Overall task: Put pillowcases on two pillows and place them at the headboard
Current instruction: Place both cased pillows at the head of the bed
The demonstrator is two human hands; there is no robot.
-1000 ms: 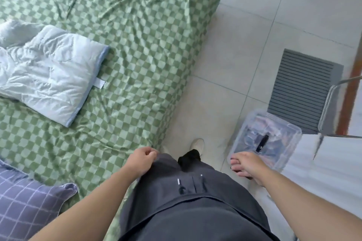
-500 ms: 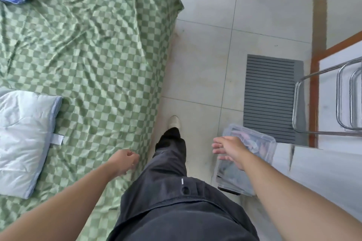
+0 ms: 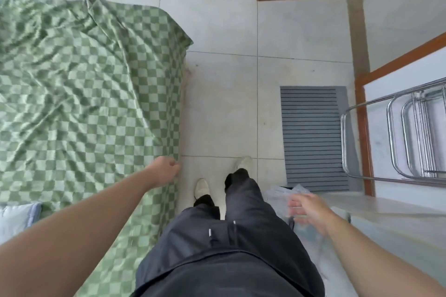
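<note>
One pillow (image 3: pixel 17 218) shows, only its pale quilted corner at the lower left edge, lying on the green checked bed (image 3: pixel 79 94); no pillowcase and no headboard can be seen. It looks soft, light and floppy, so it would likely sag if lifted by one corner and is better gripped at two corners of a short end. The left hand (image 3: pixel 164 172) hangs loosely curled over the bed's edge and holds nothing. The right hand (image 3: pixel 307 210), blurred, is spread with straight fingers over a clear plastic box (image 3: pixel 287 194) on the floor (image 3: pixel 222 103), near a grey mat (image 3: pixel 313 137).
</note>
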